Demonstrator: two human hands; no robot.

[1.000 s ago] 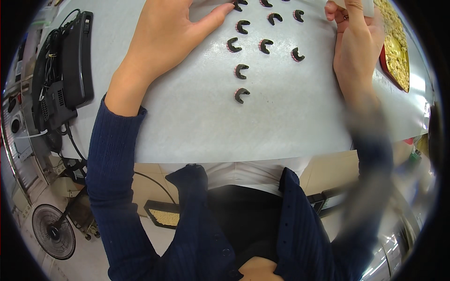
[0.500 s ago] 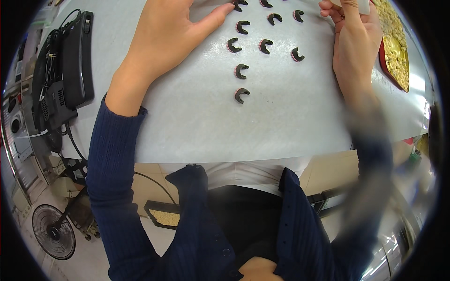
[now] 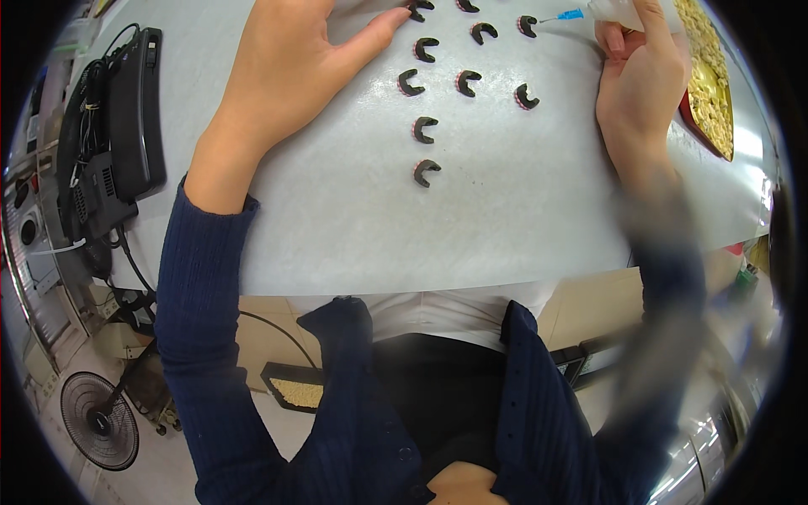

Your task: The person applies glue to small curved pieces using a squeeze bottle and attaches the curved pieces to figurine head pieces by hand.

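Note:
Several small black horseshoe-shaped pieces, like tiny dental arches with a pink-and-white toothed outer edge, lie in loose rows on a pale sheet. The nearest arch lies toward me; another arch is at the upper right. My left hand rests at the top left, thumb stretched out beside an arch; its other fingers run out of the picture. My right hand is closed around a translucent bottle, partly cut off. The bottle's blue needle tip points left, its thin needle close to the upper-right arch.
A red-rimmed tray of yellowish pieces stands on the right. At the left lie a black device and bundled cables. Below the table are a fan and a dark bin of pale granules.
My right hand has turned the bottle so its blue needle tip now shows, pointing left by an arch. The arches appear slightly farther left, and my left hand has shifted slightly left too.

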